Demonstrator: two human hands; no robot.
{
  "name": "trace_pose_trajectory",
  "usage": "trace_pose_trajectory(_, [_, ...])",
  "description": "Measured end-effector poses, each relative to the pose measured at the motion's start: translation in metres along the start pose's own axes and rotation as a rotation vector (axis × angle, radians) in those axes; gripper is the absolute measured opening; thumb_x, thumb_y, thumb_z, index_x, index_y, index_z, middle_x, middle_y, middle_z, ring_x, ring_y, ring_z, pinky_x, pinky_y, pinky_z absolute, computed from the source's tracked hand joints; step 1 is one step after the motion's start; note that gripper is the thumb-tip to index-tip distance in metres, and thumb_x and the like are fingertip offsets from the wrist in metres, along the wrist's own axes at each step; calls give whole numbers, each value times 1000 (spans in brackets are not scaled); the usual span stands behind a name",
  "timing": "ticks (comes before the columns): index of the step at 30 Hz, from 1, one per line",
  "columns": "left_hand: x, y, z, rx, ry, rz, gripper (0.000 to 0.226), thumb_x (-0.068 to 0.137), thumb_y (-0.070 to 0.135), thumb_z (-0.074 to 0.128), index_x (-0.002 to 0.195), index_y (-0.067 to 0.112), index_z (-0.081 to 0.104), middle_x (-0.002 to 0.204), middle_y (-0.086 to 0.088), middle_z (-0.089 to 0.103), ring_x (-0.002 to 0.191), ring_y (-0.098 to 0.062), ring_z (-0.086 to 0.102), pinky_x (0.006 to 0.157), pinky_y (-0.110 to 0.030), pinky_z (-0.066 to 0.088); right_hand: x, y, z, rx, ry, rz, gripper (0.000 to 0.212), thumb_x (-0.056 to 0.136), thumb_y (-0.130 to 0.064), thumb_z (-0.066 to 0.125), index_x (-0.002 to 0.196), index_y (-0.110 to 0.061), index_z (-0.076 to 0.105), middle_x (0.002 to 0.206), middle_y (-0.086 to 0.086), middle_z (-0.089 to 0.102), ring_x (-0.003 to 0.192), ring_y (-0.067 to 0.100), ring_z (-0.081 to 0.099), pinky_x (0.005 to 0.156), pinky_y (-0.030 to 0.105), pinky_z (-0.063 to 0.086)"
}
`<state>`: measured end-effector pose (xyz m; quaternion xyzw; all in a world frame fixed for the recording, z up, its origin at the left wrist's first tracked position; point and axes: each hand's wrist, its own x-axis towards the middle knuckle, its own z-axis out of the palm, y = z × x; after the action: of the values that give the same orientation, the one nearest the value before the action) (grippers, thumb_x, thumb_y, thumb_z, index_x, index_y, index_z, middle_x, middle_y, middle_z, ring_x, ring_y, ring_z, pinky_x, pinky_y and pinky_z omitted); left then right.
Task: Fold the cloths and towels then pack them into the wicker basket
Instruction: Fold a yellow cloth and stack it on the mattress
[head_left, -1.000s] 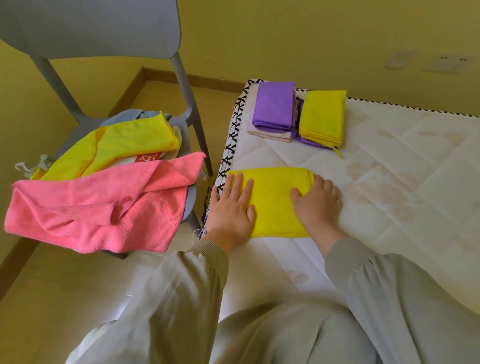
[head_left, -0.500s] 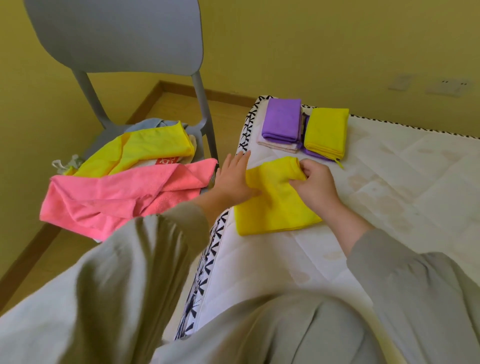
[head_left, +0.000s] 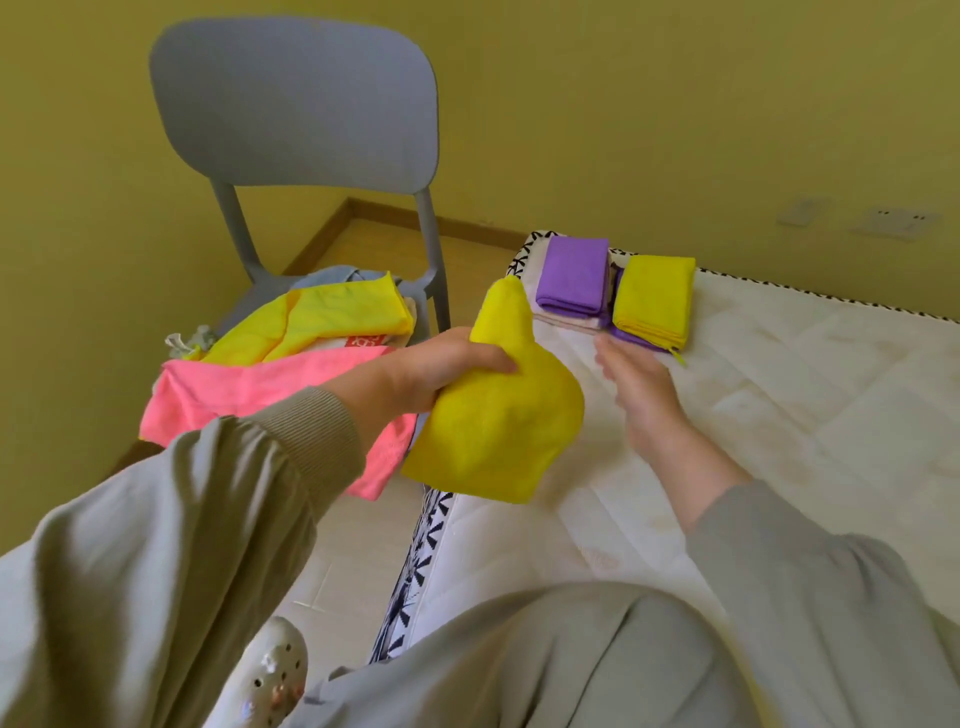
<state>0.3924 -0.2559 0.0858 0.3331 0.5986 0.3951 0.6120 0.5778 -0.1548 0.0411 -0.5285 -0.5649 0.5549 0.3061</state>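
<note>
here, left hand (head_left: 436, 374) gripping yellow cloth (head_left: 498, 431) over mattress edge (head_left: 434, 525), right hand (head_left: 639, 395) loose-fingered just beside it

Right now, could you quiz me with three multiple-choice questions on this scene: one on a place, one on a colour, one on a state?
1. Where does the pink towel lie? A in a basket; B on the chair; C on the mattress.
2. What colour is the cloth in the left hand? A yellow; B purple; C pink.
3. The right hand is: A gripping the cloth; B gripping the chair; C open and empty.
Answers: 1 B, it drapes over the pile on the seat. 2 A, the gripped bundle is bright yellow. 3 C, its fingers are straight and hold nothing.
</note>
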Motion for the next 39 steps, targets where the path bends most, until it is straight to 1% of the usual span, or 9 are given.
trace_pose_trajectory(3, [-10,-2,-2,-167,39,8,15,92,8,52,99,19,60,80,1,74,70,-16,71,63,-31,56,-5,44,21,264,-223,411,50,87,-65,44,113,-28,64,107,-4,69,109,21,58,97,41,41])
trace_pose_trajectory(11, [-21,-24,-3,-287,199,-79,38,88,12,59,125,14,50,113,-12,64,101,-32,61,92,-47,47,-26,41,22,622,-399,412,66,94,-59,29,105,-7,67,110,14,67,106,25,57,103,37,34])
trace_pose_trajectory(15, [-19,-35,3,-380,209,-109,31,89,10,58,119,11,51,109,-14,63,96,-32,61,84,-44,48,-36,38,17,483,-329,225,18,96,-11,46,94,-7,64,84,6,71,83,20,62,73,29,51])
trace_pose_trajectory(19, [-8,-45,10,-398,251,-96,18,90,7,58,105,14,53,96,-8,63,85,-25,62,66,-37,50,-32,40,14,108,-85,57,10,90,-10,59,83,-8,65,74,7,65,68,21,59,64,29,46])
trace_pose_trajectory(25, [12,-104,1,480,541,-107,34,84,11,63,60,22,42,65,-3,46,69,-19,48,65,-30,43,-12,79,7,-813,-98,164,42,91,-36,58,63,-5,51,71,13,54,86,35,57,51,30,28])
trace_pose_trajectory(28, [16,-112,-2,301,541,-142,32,88,8,60,62,22,47,68,-8,53,58,-22,51,55,-26,45,-2,81,8,-681,-20,259,46,88,-40,60,91,5,62,95,23,64,90,36,61,63,31,35])
trace_pose_trajectory(33, [26,-104,1,-132,514,-287,18,92,-1,53,75,5,50,73,-13,52,34,-12,58,37,-19,44,5,76,15,-358,29,456,34,83,-28,68,70,-1,50,53,14,52,41,22,43,43,26,36])
trace_pose_trajectory(36, [30,-102,3,-340,488,-316,3,93,-2,51,95,-1,49,78,-13,47,36,-16,60,36,-19,47,8,71,19,-252,17,484,25,83,-14,68,91,3,50,58,14,50,43,19,46,32,18,32])
trace_pose_trajectory(39, [35,-101,4,-382,437,-349,28,94,-4,49,120,-4,39,87,-15,49,39,-19,62,37,-20,49,9,67,16,-176,-31,508,18,87,0,61,99,5,48,63,14,48,33,13,49,27,12,30])
